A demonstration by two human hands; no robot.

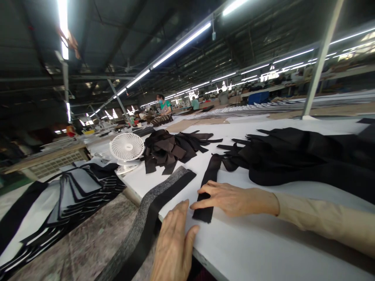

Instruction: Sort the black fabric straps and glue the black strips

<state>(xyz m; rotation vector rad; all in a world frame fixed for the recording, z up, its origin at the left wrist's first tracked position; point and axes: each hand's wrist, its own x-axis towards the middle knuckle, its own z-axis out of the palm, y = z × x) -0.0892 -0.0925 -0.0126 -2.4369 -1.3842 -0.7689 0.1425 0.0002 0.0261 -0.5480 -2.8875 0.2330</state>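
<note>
A black fabric strip (205,212) lies flat on the white tabletop, and the fingers of my right hand (228,197) rest on it, spread apart. Just left of that strip, at the table's near edge, my left hand (174,238) is stretched out with the thumb away from the fingers. Beside my left hand a longer strip, half speckled grey and half black (159,197), runs over the table edge and hangs down. Behind the strips sits a heap of short dark pieces (171,146). A large pile of black fabric strips (293,152) covers the right side.
A small white fan (127,147) stands at the table's left corner. Lower left, fanned black and white pieces (79,191) lie on another surface. A metal post (320,62) rises from the table at the right. A person in green (165,106) works farther back.
</note>
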